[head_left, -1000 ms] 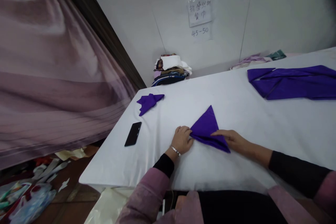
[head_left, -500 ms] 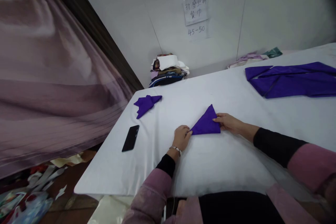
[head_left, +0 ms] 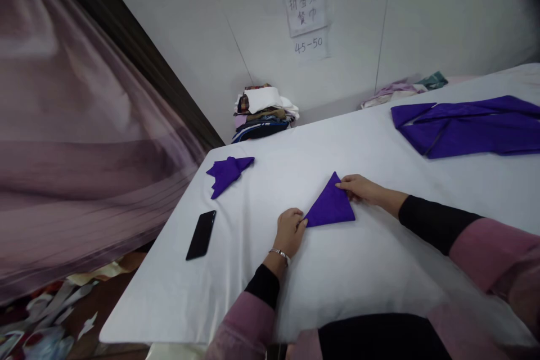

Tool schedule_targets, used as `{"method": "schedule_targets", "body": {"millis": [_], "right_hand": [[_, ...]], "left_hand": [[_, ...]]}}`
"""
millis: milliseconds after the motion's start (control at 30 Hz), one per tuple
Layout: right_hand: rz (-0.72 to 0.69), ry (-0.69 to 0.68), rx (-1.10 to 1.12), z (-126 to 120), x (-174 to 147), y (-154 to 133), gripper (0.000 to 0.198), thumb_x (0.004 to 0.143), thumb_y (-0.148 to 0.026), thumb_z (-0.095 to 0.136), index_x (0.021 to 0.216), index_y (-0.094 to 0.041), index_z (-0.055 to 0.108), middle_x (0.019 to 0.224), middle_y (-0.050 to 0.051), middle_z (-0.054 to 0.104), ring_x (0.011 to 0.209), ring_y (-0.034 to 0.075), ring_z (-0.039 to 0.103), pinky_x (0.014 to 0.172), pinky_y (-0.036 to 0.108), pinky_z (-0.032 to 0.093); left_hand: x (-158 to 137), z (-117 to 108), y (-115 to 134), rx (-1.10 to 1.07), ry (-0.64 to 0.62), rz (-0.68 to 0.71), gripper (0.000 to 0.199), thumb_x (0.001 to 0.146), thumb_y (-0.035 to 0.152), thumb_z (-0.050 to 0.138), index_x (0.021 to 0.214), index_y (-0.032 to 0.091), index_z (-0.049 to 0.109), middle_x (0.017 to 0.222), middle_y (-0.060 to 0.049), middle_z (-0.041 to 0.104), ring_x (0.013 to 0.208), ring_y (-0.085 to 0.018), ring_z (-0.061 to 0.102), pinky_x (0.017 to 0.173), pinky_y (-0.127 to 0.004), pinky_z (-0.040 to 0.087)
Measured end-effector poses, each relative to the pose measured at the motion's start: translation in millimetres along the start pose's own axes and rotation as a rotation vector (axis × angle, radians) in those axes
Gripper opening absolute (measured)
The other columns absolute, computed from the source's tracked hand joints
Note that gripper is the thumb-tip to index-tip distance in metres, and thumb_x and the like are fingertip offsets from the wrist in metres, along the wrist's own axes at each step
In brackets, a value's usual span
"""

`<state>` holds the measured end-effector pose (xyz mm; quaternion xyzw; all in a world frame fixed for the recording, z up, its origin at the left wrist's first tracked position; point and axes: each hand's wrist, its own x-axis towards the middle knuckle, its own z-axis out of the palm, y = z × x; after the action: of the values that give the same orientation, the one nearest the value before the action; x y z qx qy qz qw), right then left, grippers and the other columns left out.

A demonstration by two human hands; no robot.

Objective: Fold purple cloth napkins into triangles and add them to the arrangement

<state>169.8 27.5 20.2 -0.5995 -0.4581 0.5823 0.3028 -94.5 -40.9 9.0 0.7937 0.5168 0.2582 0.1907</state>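
A purple cloth napkin [head_left: 331, 205], folded into a triangle, lies on the white-covered table [head_left: 358, 275] in front of me. My left hand [head_left: 291, 230] pinches its narrow left corner between thumb and fingers. On the other side, my right hand [head_left: 358, 187] grips the right edge near the top point, thumb on the upper face and fingers behind. The fingers of the right hand are partly hidden by the cloth. Farther left rests a second purple napkin [head_left: 228, 173], knotted or folded into a shape with several points.
A black phone [head_left: 201, 235] lies near the table's left edge. Stacked folded cloths [head_left: 265, 112] stand against the wall. More purple cloth [head_left: 464, 126] is spread at the right, with pale fabric [head_left: 394, 93] behind it. A pink curtain [head_left: 84, 140] hangs at the left.
My right hand has slid up the napkin's right edge toward the top point. The left hand keeps its corner. The whole view has shifted slightly.
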Motion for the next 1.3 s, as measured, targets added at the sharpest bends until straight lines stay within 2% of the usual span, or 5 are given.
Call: {"method": "schedule_targets", "body": {"millis": [133,300,633,1000,1300], "right_hand": [[-0.004,-0.004,-0.104,-0.8,5.6,-0.4,0.022,0.078,-0.036,0.063,0.07,-0.018,0.054,0.04,-0.003,0.05,0.03,0.006,0.034,0.032,0.02,0.021],[-0.019,-0.007,-0.158,-2.1,11.5,-4.0,0.02,0.076,-0.032,0.064,0.069,-0.017,0.055,0.041,-0.004,0.049,0.033,0.006,0.038,0.035,0.02,0.02],[-0.063,-0.053,-0.112,-5.0,22.0,-5.5,0.014,0.076,-0.026,0.062,0.067,-0.017,0.056,0.044,-0.003,0.048,0.041,0.008,0.04,0.042,0.021,0.027],[0.014,-0.063,-0.017,-6.3,25.0,-6.3,0.012,0.073,-0.024,0.064,0.081,-0.018,0.059,0.048,-0.005,0.046,0.042,0.007,0.036,0.039,0.021,0.021],[-0.029,-0.12,0.012,-8.9,23.9,-8.9,0.005,0.071,-0.019,0.061,0.074,-0.017,0.057,0.048,-0.004,0.046,0.043,0.006,0.036,0.04,0.019,0.022]], "left_hand": [[-2.5,4.2,-3.9,-0.045,0.074,0.007,0.018,0.083,0.025,0.053,0.068,0.02,0.061,0.097,-0.004,0.062,0.097,-0.019,0.057,0.092,-0.039,0.044],[-5.2,9.9,-11.2,-0.079,0.171,-0.017,0.018,0.081,0.026,0.055,0.066,0.019,0.06,0.096,-0.006,0.061,0.095,-0.02,0.058,0.086,-0.039,0.047],[-5.7,8.5,-13.3,-0.07,0.147,-0.014,0.02,0.081,0.025,0.055,0.062,0.019,0.059,0.097,-0.006,0.061,0.096,-0.021,0.058,0.084,-0.041,0.048],[-6.8,8.2,-12.9,-0.075,0.138,-0.036,0.024,0.084,0.028,0.052,0.062,0.019,0.059,0.099,-0.007,0.06,0.096,-0.021,0.058,0.086,-0.042,0.048],[-7.1,9.7,-13.9,-0.067,0.155,0.003,0.019,0.082,0.024,0.055,0.064,0.019,0.058,0.098,-0.006,0.06,0.098,-0.021,0.057,0.087,-0.042,0.047]]}}
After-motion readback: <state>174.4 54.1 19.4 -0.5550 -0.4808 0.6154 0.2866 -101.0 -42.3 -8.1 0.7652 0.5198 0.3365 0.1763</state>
